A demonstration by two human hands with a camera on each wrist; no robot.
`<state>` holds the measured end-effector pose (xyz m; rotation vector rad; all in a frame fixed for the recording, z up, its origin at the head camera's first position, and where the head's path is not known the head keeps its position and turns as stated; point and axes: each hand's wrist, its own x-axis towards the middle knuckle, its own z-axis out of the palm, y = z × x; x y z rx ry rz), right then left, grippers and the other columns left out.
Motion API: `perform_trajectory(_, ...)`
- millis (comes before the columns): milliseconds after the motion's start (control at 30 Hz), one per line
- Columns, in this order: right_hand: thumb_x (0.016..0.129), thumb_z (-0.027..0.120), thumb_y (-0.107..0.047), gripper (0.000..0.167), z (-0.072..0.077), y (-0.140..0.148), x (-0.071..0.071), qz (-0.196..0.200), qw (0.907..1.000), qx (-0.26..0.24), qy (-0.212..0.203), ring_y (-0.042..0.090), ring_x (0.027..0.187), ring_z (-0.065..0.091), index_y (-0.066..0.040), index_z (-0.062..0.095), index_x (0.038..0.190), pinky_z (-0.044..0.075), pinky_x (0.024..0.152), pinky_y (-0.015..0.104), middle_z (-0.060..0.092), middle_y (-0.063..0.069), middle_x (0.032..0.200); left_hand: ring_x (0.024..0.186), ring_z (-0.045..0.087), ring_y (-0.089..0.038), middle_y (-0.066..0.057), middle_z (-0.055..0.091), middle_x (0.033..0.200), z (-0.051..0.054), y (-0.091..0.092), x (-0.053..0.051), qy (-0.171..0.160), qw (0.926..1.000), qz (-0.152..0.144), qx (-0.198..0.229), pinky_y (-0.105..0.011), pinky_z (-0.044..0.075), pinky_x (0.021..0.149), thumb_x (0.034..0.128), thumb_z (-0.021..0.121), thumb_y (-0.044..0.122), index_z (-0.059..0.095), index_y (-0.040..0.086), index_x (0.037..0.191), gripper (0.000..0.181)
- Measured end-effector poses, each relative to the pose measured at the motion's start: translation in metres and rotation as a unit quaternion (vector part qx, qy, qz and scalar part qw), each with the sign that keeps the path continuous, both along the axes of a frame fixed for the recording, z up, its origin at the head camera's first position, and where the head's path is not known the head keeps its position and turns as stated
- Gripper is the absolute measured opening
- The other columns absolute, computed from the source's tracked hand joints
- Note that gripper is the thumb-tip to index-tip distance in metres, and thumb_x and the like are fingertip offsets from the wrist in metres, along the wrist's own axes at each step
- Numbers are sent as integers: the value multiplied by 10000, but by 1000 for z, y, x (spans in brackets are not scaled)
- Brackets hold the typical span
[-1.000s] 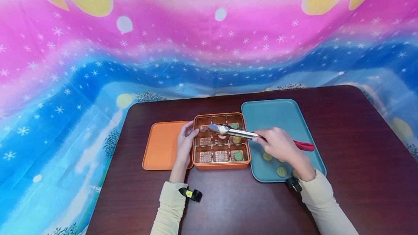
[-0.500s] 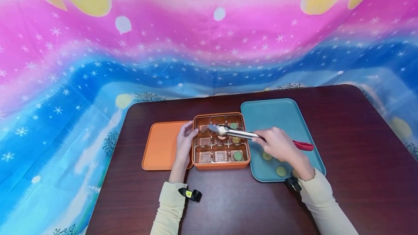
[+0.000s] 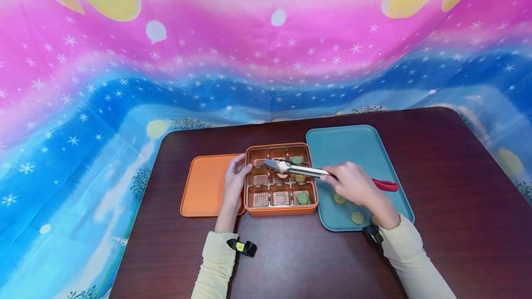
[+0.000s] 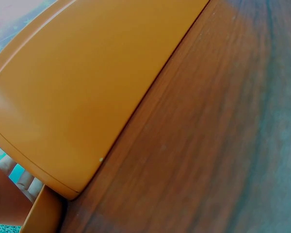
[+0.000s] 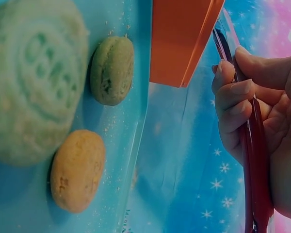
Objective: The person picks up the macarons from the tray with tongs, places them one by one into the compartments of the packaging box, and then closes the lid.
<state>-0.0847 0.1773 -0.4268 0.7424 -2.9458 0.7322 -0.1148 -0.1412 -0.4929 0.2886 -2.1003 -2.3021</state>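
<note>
One square orange box (image 3: pixel 282 212), smooth-walled and round-cornered, is standing mid-table between one flat orange lid (image 3: pixel 203 188) toward the left edge and one matte teal tray (image 3: pixel 345 146) toward the right; the dark table (image 3: pixel 282 262) is showing streaky wood grain. A shiny copper-brown liner is dividing the box into nine square wells with ribbed floors. Three round, thick cakes are filling the right-hand column: a green cake (image 3: pixel 297 159) in the far corner, a yellowish cake (image 3: pixel 300 178) in the middle, and a second green cake (image 3: pixel 302 198) in the near corner. One pale pinkish piece (image 3: pixel 282 175) is showing at the centre well, partly under one pair of metal tongs (image 3: pixel 305 170) with glossy red handles. The right hand (image 3: pixel 351 181) is clamping its curled fingers round the tongs — whether their tips are pinching the pale piece, I cannot tell. The left hand (image 3: pixel 234 183) is lying against the box's left edge, its thumb and fingers apart. At least four cakes are resting toward the tray's near edge, two partly hidden by the right arm; up close, an embossed green cake (image 5: pixel 39 82) is showing a grainy face, and crumbs are dotting the tray.
</note>
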Motion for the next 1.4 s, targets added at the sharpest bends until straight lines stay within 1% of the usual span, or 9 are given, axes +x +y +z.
perform_trajectory(167, 967, 743, -148, 68, -1, 1, 0, 0, 9999, -84, -55, 76, 509, 354, -80, 742, 960, 331, 499, 275, 456, -83, 633, 1315, 509, -276, -169, 549, 1433, -1, 1, -2, 1, 10000, 7, 32, -403, 423, 1056, 1012, 665, 134, 538, 56, 1469, 481)
perform_trajectory(267, 993, 714, -182, 118, -1, 2, -1, 32, 9998, -209, 3, 70, 517, 362, -70, 737, 1023, 343, 517, 281, 475, -81, 658, 1324, 508, -282, -172, 548, 1437, -1, 1, -3, -32, 10000, 59, 54, -407, 416, 1071, 1008, 665, 124, 541, 45, 1460, 475)
perform_trajectory(333, 1005, 700, -214, 142, 0, 3, -1, 19, 9996, -274, 53, 66, 510, 358, -77, 727, 1027, 338, 516, 283, 467, -82, 652, 1323, 511, -283, -175, 551, 1432, -1, 1, -4, -46, 9999, 99, 88, -400, 420, 1070, 1004, 665, 109, 546, 38, 1453, 469)
perform_trajectory(533, 986, 728, -292, 195, 4, 6, -3, -106, 9994, -309, 148, 72, 500, 375, -98, 712, 977, 346, 505, 285, 447, -82, 627, 1288, 523, -274, -173, 557, 1413, -1, 1, -4, -62, 9999, 131, 36, -326, 457, 994, 1005, 666, 108, 544, 35, 1455, 472)
perform_trajectory(633, 978, 738, -301, 216, 6, 9, -5, -150, 9993, -307, 172, 80, 509, 390, -87, 719, 998, 358, 510, 292, 461, -75, 635, 1280, 523, -267, -176, 554, 1412, 0, 1, -4, -68, 9999, 137, 51, -293, 463, 961, 1004, 670, 114, 545, 35, 1455, 475)
perform_trajectory(1000, 966, 750, -319, 268, 8, 12, -4, -295, 9991, -245, 165, 91, 516, 399, -68, 742, 1061, 358, 514, 300, 488, -70, 648, 1259, 534, -258, -170, 564, 1396, 0, 0, -4, -104, 9997, 174, 107, -268, 470, 934, 997, 674, 96, 556, 39, 1446, 468)
perform_trajectory(1133, 965, 752, -316, 265, 7, 14, -3, -288, 9991, -261, 184, 89, 525, 410, -69, 742, 1058, 365, 523, 302, 505, -69, 657, 1265, 532, -256, -177, 560, 1405, 0, 0, -3, -103, 9998, 150, 82, -274, 467, 945, 999, 669, 103, 549, 34, 1452, 474)
perform_trajectory(1233, 959, 760, -315, 257, 6, 16, -3, -289, 9989, -275, 230, 86, 535, 420, -74, 744, 1049, 369, 528, 300, 524, -68, 672, 1280, 526, -270, -184, 552, 1420, 0, 1, -2, -105, 9999, 120, 46, -312, 463, 974, 1005, 665, 117, 539, 33, 1461, 481)
perform_trajectory(1400, 933, 775, -396, 309, 7, 19, -2, -330, 9991, -247, 128, 86, 543, 426, -99, 741, 1013, 356, 521, 296, 524, -77, 671, 1284, 522, -270, -176, 555, 1417, -1, 1, -2, -117, 9999, 102, 20, -363, 452, 1008, 1004, 670, 127, 546, 44, 1458, 478)
